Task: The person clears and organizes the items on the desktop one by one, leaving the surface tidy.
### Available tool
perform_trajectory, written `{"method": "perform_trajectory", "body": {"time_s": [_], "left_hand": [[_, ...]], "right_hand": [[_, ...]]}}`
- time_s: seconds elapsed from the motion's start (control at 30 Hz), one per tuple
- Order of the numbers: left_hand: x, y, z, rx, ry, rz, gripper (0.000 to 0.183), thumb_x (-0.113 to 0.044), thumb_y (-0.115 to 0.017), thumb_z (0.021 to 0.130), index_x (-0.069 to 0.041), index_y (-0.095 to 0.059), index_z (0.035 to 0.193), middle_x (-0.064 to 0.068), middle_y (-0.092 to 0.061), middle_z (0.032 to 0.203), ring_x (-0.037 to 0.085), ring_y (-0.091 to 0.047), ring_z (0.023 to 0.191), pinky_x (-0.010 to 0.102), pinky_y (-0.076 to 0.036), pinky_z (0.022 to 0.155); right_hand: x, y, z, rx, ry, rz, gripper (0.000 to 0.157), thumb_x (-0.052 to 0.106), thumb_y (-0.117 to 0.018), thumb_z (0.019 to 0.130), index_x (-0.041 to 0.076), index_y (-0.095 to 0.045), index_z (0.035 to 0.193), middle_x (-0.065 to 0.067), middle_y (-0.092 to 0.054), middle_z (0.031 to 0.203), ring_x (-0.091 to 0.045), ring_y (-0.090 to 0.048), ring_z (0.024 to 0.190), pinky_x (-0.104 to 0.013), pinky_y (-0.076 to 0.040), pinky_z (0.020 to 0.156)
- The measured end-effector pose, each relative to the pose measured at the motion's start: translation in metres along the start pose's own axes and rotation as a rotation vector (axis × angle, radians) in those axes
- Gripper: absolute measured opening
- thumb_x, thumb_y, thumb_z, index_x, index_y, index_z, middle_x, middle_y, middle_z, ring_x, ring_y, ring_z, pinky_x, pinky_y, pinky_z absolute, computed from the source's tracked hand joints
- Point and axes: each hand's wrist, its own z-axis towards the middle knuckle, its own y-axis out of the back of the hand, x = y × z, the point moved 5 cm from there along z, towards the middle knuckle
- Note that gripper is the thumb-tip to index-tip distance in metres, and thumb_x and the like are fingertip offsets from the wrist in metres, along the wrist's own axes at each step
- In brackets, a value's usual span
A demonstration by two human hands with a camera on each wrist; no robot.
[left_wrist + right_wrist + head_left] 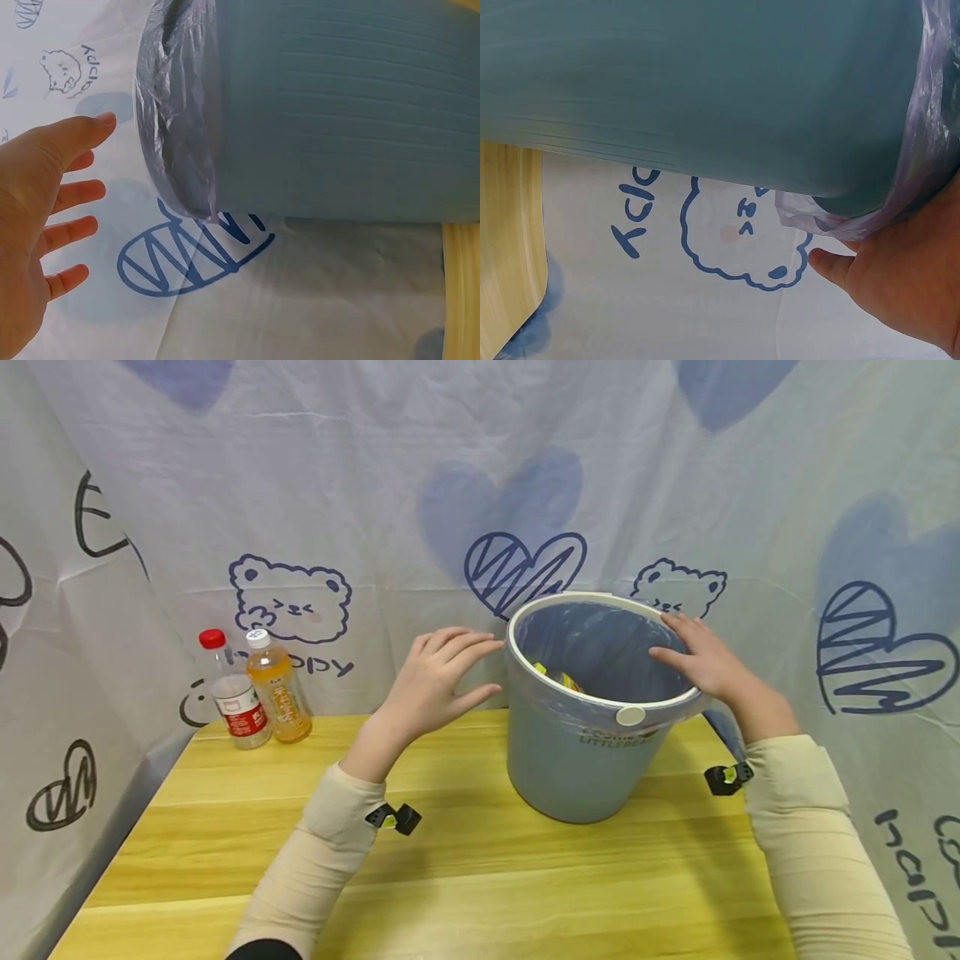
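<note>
A grey-blue trash bin (581, 768) with a white rim and a clear liner bag stands on the wooden table. Down inside it, yellow wrappers or packets (566, 680) partly show. My left hand (427, 681) is held up just left of the rim, fingers spread and thumb apart; in the left wrist view a gap lies between that hand (37, 202) and the liner (176, 112). On the right side, my right hand (705, 656) is at the rim with straight fingers and the thumb over the opening. Its fingers are partly hidden behind the liner in the right wrist view.
Two bottles stand at the table's back left corner: a clear one with a red cap (242, 710) and one of orange drink with a white cap (281, 693). A patterned white curtain (390, 485) hangs close behind the table (465, 893) and at both sides.
</note>
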Motion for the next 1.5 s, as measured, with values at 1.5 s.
{"method": "perform_trajectory", "body": {"time_s": [1.5], "left_hand": [[0.08,0.005,-0.141,0.152,0.322,0.1,0.046,-0.034,-0.074,0.085,-0.018,-0.063,0.127,0.006,-0.065,0.125,0.031,-0.054,0.119,0.053,-0.039,0.093]], "right_hand": [[0.0,0.0,0.0,-0.005,0.006,-0.028,0.075,0.046,-0.039,0.101,0.003,-0.01,0.156,-0.03,-0.002,0.16,-0.05,0.004,0.147,-0.067,-0.002,0.115]]}}
